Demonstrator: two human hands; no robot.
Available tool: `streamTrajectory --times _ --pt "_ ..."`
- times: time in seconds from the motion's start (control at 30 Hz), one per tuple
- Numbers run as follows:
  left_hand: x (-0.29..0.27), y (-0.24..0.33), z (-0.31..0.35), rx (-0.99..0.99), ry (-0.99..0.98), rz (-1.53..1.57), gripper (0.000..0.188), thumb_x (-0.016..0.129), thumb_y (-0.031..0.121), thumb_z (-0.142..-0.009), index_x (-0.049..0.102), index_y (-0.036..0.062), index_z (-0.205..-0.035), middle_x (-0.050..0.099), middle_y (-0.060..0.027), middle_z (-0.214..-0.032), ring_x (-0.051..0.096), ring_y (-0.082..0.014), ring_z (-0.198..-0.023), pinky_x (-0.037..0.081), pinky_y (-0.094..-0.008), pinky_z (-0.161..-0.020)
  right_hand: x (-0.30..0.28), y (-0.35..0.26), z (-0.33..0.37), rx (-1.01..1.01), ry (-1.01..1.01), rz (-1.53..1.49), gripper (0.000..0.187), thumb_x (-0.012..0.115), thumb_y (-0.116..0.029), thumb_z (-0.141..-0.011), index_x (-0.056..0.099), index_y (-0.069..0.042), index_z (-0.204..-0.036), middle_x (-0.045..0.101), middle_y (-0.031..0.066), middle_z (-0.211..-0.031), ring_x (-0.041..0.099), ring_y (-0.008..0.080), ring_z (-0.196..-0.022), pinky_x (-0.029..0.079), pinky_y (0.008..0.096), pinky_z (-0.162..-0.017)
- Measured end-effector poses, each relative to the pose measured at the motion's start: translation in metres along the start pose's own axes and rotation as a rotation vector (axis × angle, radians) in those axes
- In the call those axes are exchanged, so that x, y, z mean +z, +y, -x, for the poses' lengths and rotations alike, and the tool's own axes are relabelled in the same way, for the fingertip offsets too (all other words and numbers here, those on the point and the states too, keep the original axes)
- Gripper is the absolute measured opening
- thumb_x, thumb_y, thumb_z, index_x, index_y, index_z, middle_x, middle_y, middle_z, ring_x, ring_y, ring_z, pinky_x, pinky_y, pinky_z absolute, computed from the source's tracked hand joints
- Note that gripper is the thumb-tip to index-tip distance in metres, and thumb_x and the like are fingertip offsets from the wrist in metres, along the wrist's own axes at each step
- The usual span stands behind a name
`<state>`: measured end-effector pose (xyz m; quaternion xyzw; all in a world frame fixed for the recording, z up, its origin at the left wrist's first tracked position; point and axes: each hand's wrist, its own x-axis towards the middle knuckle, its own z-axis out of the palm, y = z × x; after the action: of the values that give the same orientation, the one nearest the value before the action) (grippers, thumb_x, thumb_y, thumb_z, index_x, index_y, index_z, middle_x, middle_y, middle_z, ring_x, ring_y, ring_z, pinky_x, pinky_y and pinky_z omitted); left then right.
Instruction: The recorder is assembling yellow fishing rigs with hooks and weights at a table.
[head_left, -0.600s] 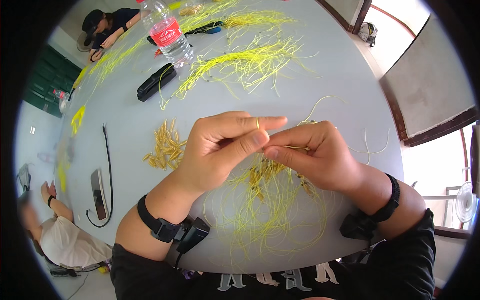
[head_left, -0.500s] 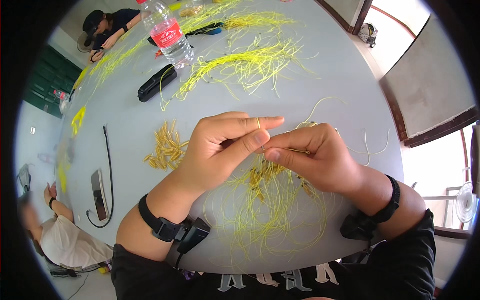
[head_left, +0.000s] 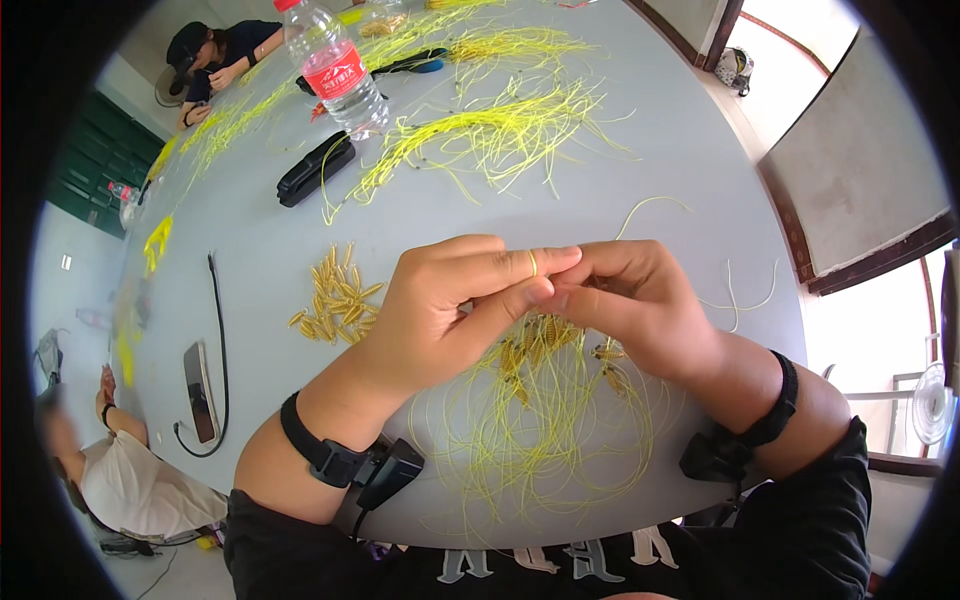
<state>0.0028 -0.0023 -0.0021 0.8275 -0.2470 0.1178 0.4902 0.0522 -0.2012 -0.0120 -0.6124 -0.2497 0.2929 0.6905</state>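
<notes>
My left hand (head_left: 462, 305) and my right hand (head_left: 640, 305) meet at their fingertips above the near middle of the table. A thin band of yellow line crosses my left index finger, and that hand's thumb is pressed in close under it. My right thumb and fingers are pinched together, and a loose yellow line (head_left: 650, 200) curves out behind them. What lies between the touching fingertips is hidden. Just below my hands hangs or lies a bunch of gold coil-shaped pieces (head_left: 540, 340) with tangled yellow lines (head_left: 530, 450) spreading toward me.
Loose gold coil pieces (head_left: 335, 300) lie left of my hands. Beyond are a black case (head_left: 315, 168), a water bottle (head_left: 340, 75) and a heap of yellow lines (head_left: 480, 130). A phone (head_left: 200, 392) and black cable (head_left: 222, 340) lie left. Two people sit around the table.
My hands have drawn together, with the left fingertips moving slightly right to touch the right hand's. The gold piece and line seen earlier in my right fingers are now hidden.
</notes>
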Motion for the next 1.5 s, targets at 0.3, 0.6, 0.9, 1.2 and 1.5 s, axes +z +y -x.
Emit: streamTrajectory --times 0.3,0.6,0.9,1.2,1.5 --pt "-0.001 -0.001 0.004 -0.347 -0.131 0.357 0.035 0.055 0.021 -0.094 0.045 0.0040 -0.064 0.036 0.0026 -0.057 0.033 -0.0091 -0.051 0.024 -0.0258 -0.046 -0.005 0.004 -0.003 -0.095 -0.167 0.062 0.010 0.065 -0.004 -0.086 0.066 0.005 -0.091 0.062 0.0051 -0.088 0.057 0.0072 -0.078 0.044 0.0216 -0.066" --pt "-0.021 -0.004 -0.008 -0.653 0.100 1.389 0.046 0.050 0.027 -0.097 0.025 0.0171 -0.060 0.018 0.0067 -0.058 0.016 -0.0054 -0.045 0.011 -0.0222 -0.039 -0.004 -0.002 -0.002 -0.052 -0.206 -0.067 0.007 0.064 -0.002 -0.085 0.066 0.004 -0.087 0.061 0.0046 -0.087 0.056 0.0086 -0.079 0.044 0.0234 -0.069" --pt "-0.036 -0.017 -0.009 -0.607 0.154 1.785 0.046 0.051 0.020 -0.097 0.024 0.0160 -0.060 0.018 0.0051 -0.058 0.014 -0.0068 -0.046 0.010 -0.0229 -0.038 -0.003 0.001 -0.003 -0.017 -0.223 -0.018 0.009 0.061 -0.005 -0.089 0.063 0.003 -0.091 0.061 0.0029 -0.084 0.055 0.0074 -0.073 0.044 0.0226 -0.066" --pt "-0.035 -0.025 -0.008 -0.558 0.346 1.767 0.046 0.053 0.019 -0.096 0.026 0.0160 -0.059 0.017 0.0047 -0.058 0.015 -0.0076 -0.048 0.010 -0.0238 -0.040 0.003 0.004 -0.004 -0.010 -0.112 0.053 0.017 0.061 -0.001 -0.089 0.059 0.006 -0.104 0.065 0.0081 -0.086 0.063 0.0117 -0.077 0.051 0.0239 -0.071" --pt "-0.020 -0.016 -0.007 -0.674 0.508 1.035 0.042 0.058 0.004 -0.086 0.027 0.0152 -0.059 0.021 0.0070 -0.057 0.018 -0.0065 -0.047 0.013 -0.0246 -0.042 -0.003 0.003 -0.009 -0.044 0.191 0.101 0.015 0.061 -0.003 -0.090 0.058 0.007 -0.100 0.068 0.0135 -0.091 0.068 0.0172 -0.085 0.055 0.0264 -0.078"
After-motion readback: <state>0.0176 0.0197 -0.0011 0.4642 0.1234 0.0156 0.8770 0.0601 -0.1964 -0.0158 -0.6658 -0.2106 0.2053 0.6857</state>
